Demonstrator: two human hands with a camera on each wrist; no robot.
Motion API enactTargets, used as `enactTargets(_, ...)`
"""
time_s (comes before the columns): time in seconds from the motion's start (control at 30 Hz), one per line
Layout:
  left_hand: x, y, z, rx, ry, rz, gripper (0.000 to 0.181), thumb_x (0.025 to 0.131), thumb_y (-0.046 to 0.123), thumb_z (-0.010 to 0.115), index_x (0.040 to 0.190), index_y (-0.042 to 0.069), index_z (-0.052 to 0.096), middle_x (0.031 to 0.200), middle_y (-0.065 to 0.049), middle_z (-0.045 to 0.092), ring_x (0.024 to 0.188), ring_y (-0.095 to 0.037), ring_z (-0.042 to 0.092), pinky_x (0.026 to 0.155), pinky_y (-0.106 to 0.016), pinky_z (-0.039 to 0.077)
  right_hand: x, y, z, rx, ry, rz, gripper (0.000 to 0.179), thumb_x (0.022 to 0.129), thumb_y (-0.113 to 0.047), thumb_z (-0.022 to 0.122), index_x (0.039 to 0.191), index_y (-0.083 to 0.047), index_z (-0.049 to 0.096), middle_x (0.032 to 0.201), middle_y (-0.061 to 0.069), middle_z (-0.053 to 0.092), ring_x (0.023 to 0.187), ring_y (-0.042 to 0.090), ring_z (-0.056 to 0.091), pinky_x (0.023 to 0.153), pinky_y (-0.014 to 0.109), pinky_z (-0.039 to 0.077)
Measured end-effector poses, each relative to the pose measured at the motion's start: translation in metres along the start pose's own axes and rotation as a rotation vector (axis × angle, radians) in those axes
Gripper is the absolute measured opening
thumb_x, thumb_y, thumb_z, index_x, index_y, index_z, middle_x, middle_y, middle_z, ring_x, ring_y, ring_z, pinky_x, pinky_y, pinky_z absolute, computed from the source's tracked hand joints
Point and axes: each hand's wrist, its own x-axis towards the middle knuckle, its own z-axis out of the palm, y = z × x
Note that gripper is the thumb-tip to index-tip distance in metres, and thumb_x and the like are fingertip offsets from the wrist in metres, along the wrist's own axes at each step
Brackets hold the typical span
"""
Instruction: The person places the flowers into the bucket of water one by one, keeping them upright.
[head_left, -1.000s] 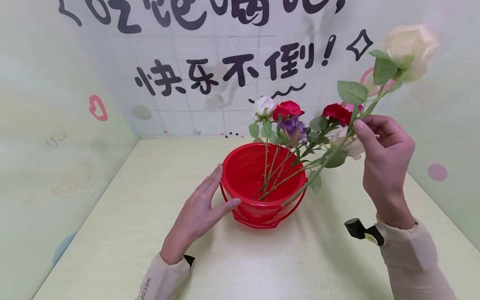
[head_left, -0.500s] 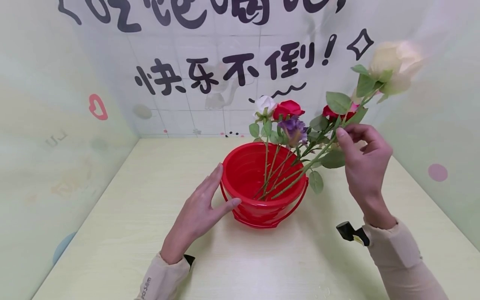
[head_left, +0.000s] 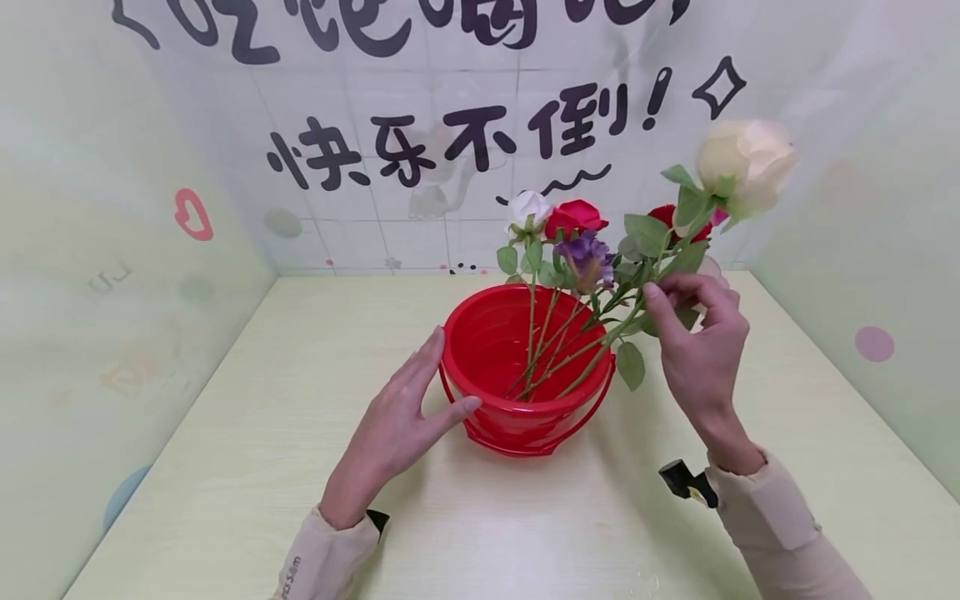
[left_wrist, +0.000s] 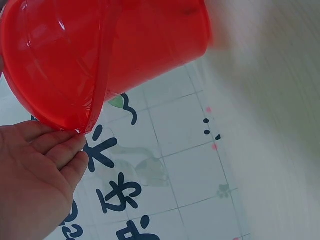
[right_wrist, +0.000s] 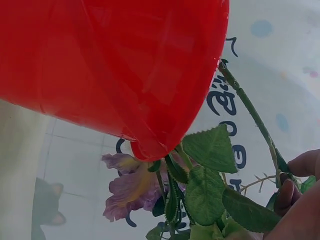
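Observation:
A red bucket (head_left: 495, 417) stands on the table with several artificial flowers leaning in it. My left hand (head_left: 397, 425) rests against the bucket's left rim, its fingers straight and the thumb on the near edge; the left wrist view shows those fingertips (left_wrist: 75, 150) touching the rim. With thumb and fingers my right hand (head_left: 701, 342) pinches the stem of a cream rose (head_left: 746, 171), tilted to the upper right. The lower end of this stem is inside the bucket's right side. In the right wrist view the pinched green stem (right_wrist: 255, 115) reaches past the rim.
In the bucket lean a white rose (head_left: 529, 212), a red rose (head_left: 576, 218), a purple flower (head_left: 587, 260) and a dark red flower (head_left: 678, 223) partly behind the cream rose. Printed wall sheets (head_left: 390, 242) enclose the pale table (head_left: 300, 375) at back and sides.
My right hand has moved left and down with the cream rose, and the stem's lower end has gone from over the rim into the bucket. My left hand has stayed put.

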Motion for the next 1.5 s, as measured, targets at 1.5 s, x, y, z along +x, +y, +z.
enactTargets(1.5,0.0,-0.001,0.0,-0.009,-0.003,0.004,0.094,0.095,0.064,0.064,0.167,0.022,0.021,0.17,0.003,0.023,0.154,-0.024,0.027,0.106,-0.057,0.046,-0.039,0.025,0.007,-0.275,-0.097,-0.026,0.016,0.087,-0.011,0.084,0.09,0.003,0.076,0.104,0.022,0.05,0.111,0.011,0.025,0.091,0.048,0.012)
